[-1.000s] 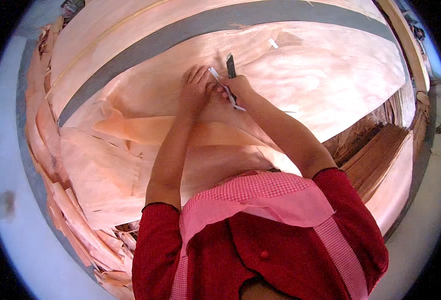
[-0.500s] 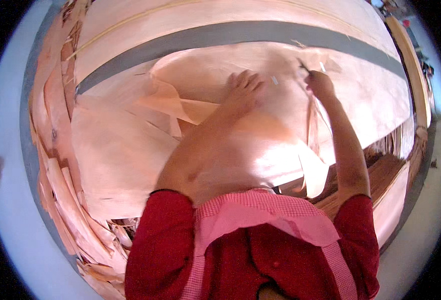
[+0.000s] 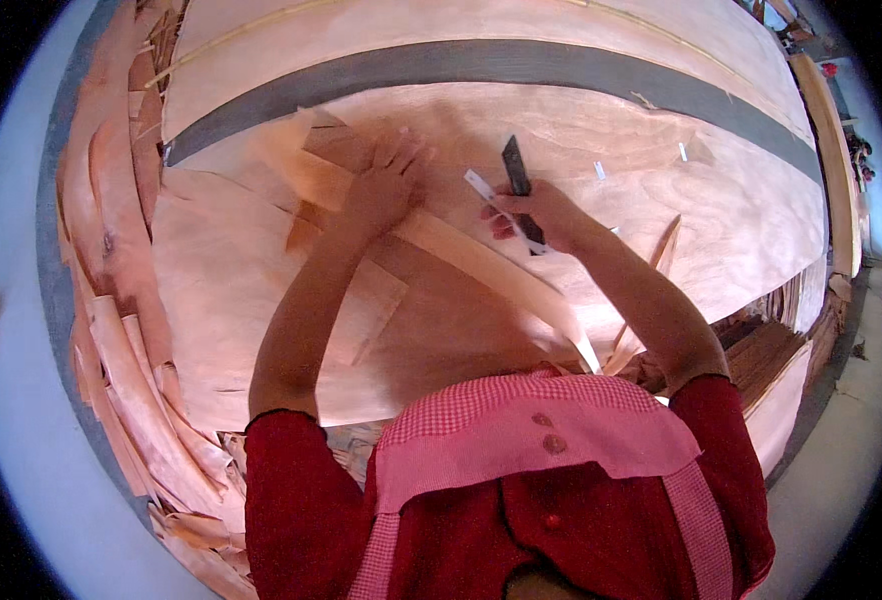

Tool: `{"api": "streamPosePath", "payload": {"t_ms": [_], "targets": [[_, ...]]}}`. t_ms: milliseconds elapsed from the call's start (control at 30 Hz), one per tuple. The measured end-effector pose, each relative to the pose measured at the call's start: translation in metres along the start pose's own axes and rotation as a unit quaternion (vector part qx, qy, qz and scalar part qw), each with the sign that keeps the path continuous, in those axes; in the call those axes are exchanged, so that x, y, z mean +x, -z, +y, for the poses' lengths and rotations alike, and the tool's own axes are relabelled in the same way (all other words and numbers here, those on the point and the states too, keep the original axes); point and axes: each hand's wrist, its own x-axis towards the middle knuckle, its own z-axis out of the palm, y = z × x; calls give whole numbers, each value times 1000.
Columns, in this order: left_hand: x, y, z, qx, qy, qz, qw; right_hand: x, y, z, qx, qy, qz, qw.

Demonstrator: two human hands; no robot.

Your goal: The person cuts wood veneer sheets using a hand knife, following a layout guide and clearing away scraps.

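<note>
My left hand (image 3: 386, 190) lies on the veneer left of the middle, its fingers stretched out and apart. Under and beside it are loose offcuts, among them a long narrow veneer strip (image 3: 491, 272) that slants down to the right. My right hand (image 3: 553, 215) is closed around a dark flat knife blade (image 3: 515, 165), its slanted tip directed away from me. A thin white strip (image 3: 479, 185) also shows at those fingers, crossing the blade. Both hands are over a large pale wood veneer sheet (image 3: 741, 215).
A dark grey band (image 3: 441, 66) crosses behind the sheet, with another pale sheet (image 3: 521, 22) beyond it. Small white tape pieces (image 3: 601, 170) stick to the veneer. Scrap strips (image 3: 146, 390) pile up at the left. Stacked brown veneer (image 3: 761, 360) sits at the lower right.
My left hand has moved left and slightly down. My right hand has come left and down with the knife, and the white strip now shows in it. The narrow veneer strip lies differently.
</note>
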Motion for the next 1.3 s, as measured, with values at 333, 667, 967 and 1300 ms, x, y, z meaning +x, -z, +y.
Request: {"api": "streamPosePath", "payload": {"t_ms": [333,667,967,1300], "targets": [[13,-15,-5,-124,14,47,991,82,-43,27,123,-79,117,982],[4,-7,-7,74,-90,-6,993,81,9,-30,-711,216,152,652],[6,-10,-42,-105,126,105,981,196,-84,-63,-423,106,-11,900],[14,-20,-54,17,131,133,982,210,-60,-74,-712,187,79,673]]}}
